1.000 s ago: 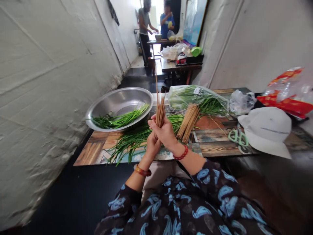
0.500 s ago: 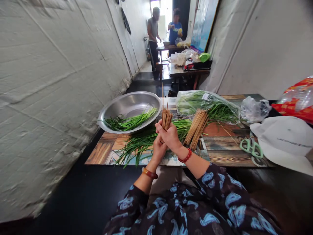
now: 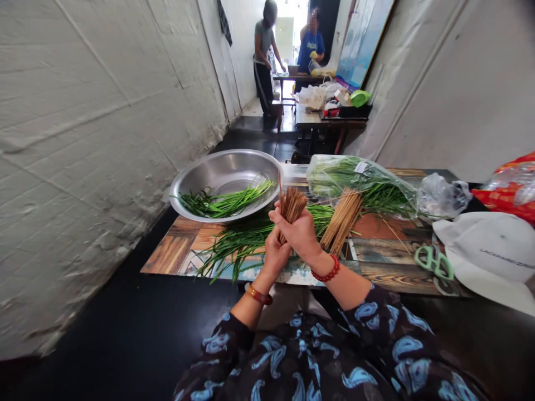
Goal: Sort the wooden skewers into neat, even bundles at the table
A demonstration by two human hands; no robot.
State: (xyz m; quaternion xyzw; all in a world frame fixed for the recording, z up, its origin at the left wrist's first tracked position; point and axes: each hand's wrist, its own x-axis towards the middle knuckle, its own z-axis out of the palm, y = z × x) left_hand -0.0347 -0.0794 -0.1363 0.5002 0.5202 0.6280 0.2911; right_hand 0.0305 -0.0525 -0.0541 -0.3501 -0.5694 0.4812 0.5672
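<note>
A bundle of thin brown wooden skewers [image 3: 292,204] stands nearly upright in both my hands above the table. My left hand [image 3: 276,252] is wrapped round its lower part, and my right hand [image 3: 300,233] closes round it just above, thumb toward the left. Loose green garlic chives [image 3: 238,245] lie on the table beneath and beside my hands. To the right of my right hand rests a second skewer bundle [image 3: 343,218], lying slanted on the table. A wide metal basin [image 3: 184,203] with more cut chives in it stands behind and left of my hands.
A clear plastic bag of chives [image 3: 334,170] lies at the table's back. On the right are a crumpled plastic bag [image 3: 443,194], green-handled scissors [image 3: 434,262], a white cap [image 3: 487,245] and a red package [image 3: 510,184]. Two people stand at a far table; a wall runs along the left.
The skewer bundle now tilts more toward me, and the single skewer that stuck up high sits lower. Both hands keep their hold. The whole view has shifted slightly.
</note>
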